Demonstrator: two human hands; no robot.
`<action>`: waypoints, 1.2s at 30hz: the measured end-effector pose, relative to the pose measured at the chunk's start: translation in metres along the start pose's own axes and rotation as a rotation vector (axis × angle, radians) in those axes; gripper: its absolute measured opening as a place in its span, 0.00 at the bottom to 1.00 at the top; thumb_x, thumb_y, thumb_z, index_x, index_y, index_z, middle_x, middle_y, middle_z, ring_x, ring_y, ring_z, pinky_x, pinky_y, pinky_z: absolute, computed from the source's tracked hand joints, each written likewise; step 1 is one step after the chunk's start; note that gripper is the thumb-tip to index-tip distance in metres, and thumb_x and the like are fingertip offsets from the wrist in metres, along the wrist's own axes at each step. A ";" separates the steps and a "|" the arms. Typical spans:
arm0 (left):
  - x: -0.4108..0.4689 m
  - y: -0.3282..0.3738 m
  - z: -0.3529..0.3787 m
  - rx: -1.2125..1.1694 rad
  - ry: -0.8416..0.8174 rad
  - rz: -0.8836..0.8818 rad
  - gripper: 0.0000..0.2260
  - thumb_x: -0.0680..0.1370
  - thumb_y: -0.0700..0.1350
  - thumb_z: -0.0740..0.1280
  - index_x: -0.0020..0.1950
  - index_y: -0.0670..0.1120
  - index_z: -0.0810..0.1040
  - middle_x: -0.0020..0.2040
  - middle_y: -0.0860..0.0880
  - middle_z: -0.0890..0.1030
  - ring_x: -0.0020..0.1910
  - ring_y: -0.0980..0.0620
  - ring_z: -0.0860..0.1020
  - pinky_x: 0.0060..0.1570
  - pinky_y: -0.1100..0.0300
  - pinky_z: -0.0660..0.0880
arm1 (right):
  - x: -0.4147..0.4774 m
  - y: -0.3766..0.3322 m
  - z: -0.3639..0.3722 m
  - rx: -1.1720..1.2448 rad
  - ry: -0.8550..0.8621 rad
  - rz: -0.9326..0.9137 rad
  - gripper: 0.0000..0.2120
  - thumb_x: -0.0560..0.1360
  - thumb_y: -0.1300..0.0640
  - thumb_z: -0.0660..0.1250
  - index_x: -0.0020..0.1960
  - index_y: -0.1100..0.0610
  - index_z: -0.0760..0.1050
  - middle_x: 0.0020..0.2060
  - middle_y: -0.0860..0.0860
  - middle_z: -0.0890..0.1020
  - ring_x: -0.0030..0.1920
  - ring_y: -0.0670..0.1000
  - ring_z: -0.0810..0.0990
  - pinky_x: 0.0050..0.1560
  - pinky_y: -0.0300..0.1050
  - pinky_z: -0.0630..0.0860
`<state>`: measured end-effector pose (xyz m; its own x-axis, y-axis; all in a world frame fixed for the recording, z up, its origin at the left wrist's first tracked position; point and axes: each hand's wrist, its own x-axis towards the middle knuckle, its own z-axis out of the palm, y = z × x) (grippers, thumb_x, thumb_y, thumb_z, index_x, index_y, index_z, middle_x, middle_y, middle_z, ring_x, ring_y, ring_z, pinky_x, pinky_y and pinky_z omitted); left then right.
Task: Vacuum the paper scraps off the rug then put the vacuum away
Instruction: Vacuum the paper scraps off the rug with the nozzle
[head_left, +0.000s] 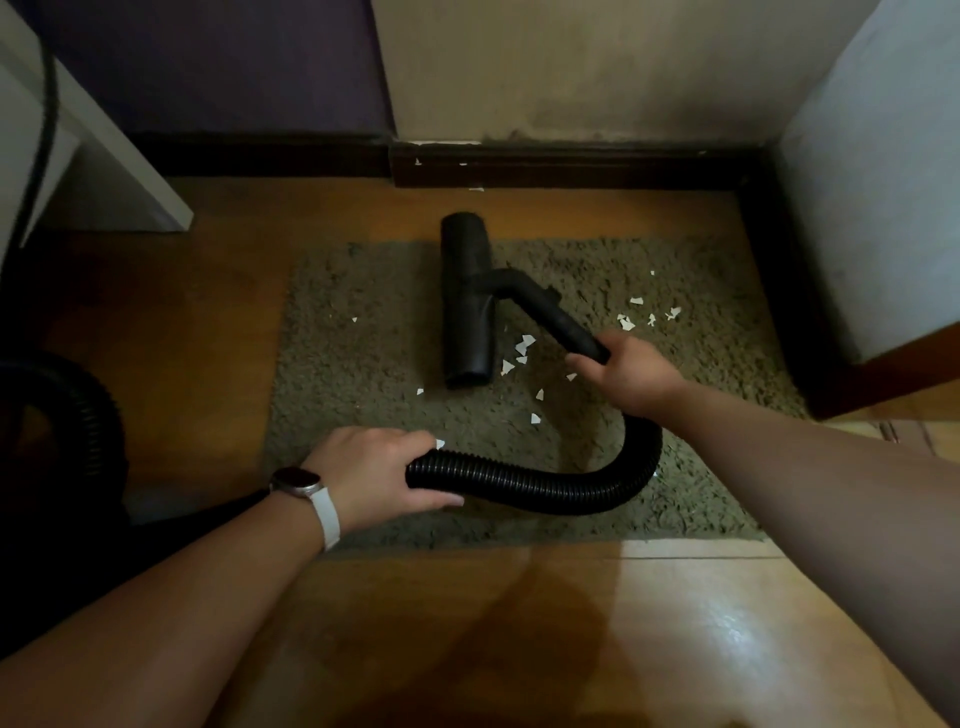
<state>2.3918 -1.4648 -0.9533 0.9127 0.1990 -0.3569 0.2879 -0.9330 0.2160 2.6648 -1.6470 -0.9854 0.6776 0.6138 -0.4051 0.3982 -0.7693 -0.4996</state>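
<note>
Across the middle of the rug (363, 353), you are working the vacuum with both hands. Your right hand (631, 376) is wrapping its fingers around the lower end of the stiff black tube (550, 312), which is slanting up to the long floor head (467, 306). That head is lying lengthwise on the rug, its far end reaching past the rug's far edge onto the wooden floor (675, 623). Your left hand (374, 473) is clamping round the ribbed hose (545, 486) toward the rug's near-left corner, and the hose is curving over the near part of the rug up to your right hand. White paper scraps (522, 348) are lying just right of the head, with more toward the rug's right edge and one touching your left fingers. A watch (298, 483) with a white strap is sitting on your left wrist.
</note>
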 end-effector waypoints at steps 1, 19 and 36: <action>-0.002 0.002 0.001 -0.002 -0.022 0.014 0.26 0.70 0.75 0.59 0.59 0.60 0.72 0.49 0.60 0.78 0.48 0.59 0.77 0.48 0.60 0.75 | -0.002 -0.004 0.002 -0.027 -0.032 -0.030 0.15 0.78 0.39 0.65 0.51 0.50 0.74 0.38 0.51 0.80 0.37 0.52 0.80 0.37 0.46 0.75; -0.032 0.008 0.024 0.081 -0.074 0.236 0.30 0.69 0.76 0.50 0.53 0.56 0.75 0.43 0.56 0.79 0.41 0.57 0.78 0.40 0.60 0.75 | -0.030 -0.051 0.058 -0.463 -0.324 -0.365 0.26 0.76 0.30 0.58 0.61 0.49 0.73 0.36 0.46 0.73 0.43 0.54 0.78 0.42 0.45 0.72; -0.006 0.036 0.011 0.036 -0.077 0.145 0.23 0.74 0.71 0.59 0.57 0.56 0.73 0.46 0.56 0.77 0.43 0.55 0.76 0.39 0.59 0.72 | -0.012 0.040 -0.002 -0.288 -0.084 -0.016 0.25 0.76 0.31 0.61 0.61 0.48 0.76 0.38 0.49 0.80 0.38 0.48 0.79 0.42 0.45 0.76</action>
<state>2.3936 -1.5025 -0.9531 0.9186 0.0395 -0.3932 0.1431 -0.9607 0.2377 2.6735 -1.6852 -0.9992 0.6207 0.6298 -0.4671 0.5758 -0.7704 -0.2736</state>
